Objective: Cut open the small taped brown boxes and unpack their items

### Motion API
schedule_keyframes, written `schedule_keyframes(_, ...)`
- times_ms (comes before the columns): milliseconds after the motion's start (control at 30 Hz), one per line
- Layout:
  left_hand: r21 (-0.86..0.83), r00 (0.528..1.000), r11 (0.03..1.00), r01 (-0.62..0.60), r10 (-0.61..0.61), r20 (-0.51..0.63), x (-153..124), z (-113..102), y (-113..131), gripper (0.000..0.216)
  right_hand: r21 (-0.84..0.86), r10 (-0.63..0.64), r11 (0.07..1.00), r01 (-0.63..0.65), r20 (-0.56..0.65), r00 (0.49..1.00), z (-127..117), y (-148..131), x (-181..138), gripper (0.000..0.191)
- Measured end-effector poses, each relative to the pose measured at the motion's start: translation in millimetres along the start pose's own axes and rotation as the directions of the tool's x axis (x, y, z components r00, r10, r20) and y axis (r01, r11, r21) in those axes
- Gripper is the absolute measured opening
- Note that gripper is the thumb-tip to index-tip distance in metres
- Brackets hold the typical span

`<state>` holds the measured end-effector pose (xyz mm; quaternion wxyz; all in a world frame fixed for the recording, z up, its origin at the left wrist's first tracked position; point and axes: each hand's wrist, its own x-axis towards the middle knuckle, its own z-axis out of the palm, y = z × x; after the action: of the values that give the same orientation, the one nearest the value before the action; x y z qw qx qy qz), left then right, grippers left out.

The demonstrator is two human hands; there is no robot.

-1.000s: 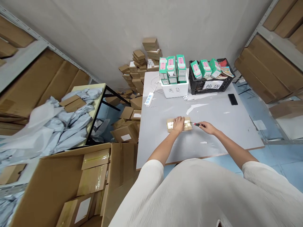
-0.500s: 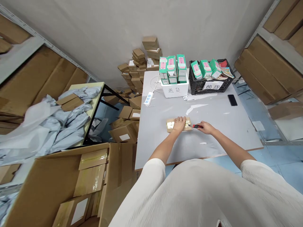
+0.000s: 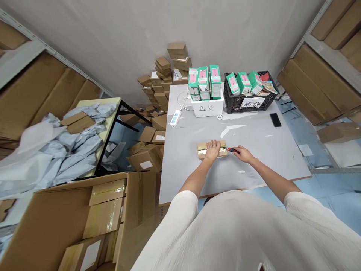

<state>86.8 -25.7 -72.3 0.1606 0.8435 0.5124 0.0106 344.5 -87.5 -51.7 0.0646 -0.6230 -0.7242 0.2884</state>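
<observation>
A left hand (image 3: 212, 149) lies flat, fingers spread, on a taped cardboard parcel (image 3: 212, 149) at mid-worktop (image 3: 254, 162); the right hand (image 3: 242, 153) grips a red-handled cutter (image 3: 232, 150) at the parcel's right end.

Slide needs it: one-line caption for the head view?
Left hand rests on a taped cardboard box on the grey table; right hand holds a red-handled cutter at the box's end.

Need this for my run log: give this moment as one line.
left hand: flat on small tape-wrapped brown cardboard box | right hand: gripping red-handled cutter, tip at box's right end | surface: grey table
</observation>
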Motion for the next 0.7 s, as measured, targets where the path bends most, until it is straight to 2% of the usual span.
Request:
schedule_keyframes(167,-0.004,0.999,1.000,0.014,-0.014,-0.033,-4.5,5.7,-2.5,0.073,-0.057,-0.044,0.997,0.042,-0.024,0.999,1.0,6.9,-0.7,0.047)
schedule_keyframes(300,0.002,0.999,1.000,-0.001,0.001,-0.035,-6.6,8.5,-7.4,0.072,-0.040,0.044,0.998,-0.049,-0.120,0.992,-10.5,23.4,-7.7,0.048)
schedule_keyframes(433,-0.029,0.999,1.000,0.005,-0.006,-0.035,-6.0,9.3,-8.2,0.069,0.001,0.043,0.999,-0.043,-0.155,0.987,-18.7,35.5,-8.5,0.047)
schedule_keyframes(567,-0.097,0.997,0.995,0.039,-0.045,-0.057,-4.5,7.3,-5.7,0.059,0.053,0.114,0.993,-0.105,-0.214,0.970,-11.4,40.9,0.2,0.043)
schedule_keyframes(700,-0.185,0.996,0.982,0.027,-0.043,-0.083,-13.2,1.9,-10.9,0.047,0.099,0.238,0.970,-0.221,-0.214,0.947,2.9,53.3,9.9,0.036)
